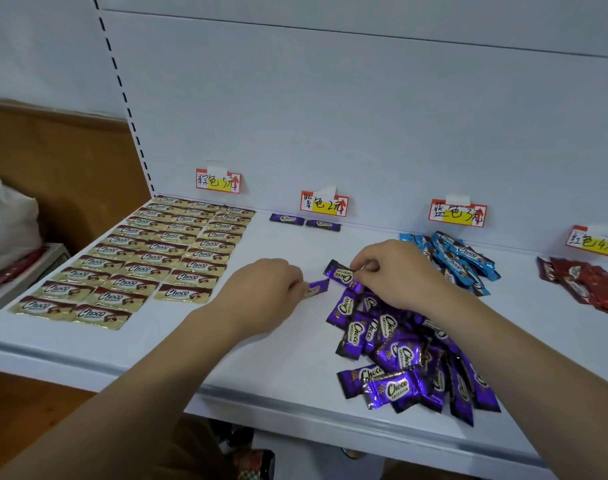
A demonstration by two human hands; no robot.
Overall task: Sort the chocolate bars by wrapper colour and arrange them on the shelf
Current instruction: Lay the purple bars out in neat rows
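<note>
Left hand (266, 289): fingers curled, pinching one end of a purple bar (317, 287) that lies low over the shelf (261, 358), left of the purple heap. Whether that bar rests on the shelf surface cannot be determined.

Right hand (396, 271): thumb and fingertips pinch a second purple bar (340, 273) at its right end; the bar is tilted, with its far end pointing up and to the left, at the top edge of the heap.

Purple heap (406, 355): unsorted, bars overlapping at mixed angles, located under and in front of the right forearm, reaching near the shelf's front edge.

Placed purple bars (304, 221): two, laid end to end against the back panel, directly below the purple price tag (324, 204).

Gold-and-brown bars (146, 258): arranged in three neat columns on the left part of the shelf, below their own tag (218, 181).

Blue bars (458, 261): loose pile behind the right hand, under the blue tag (457, 213).

Red bars (586, 284): loose pile at the far right, under a partly cropped tag (595, 241).

Off the shelf, to the left: a white plastic bag (8, 216).
</note>
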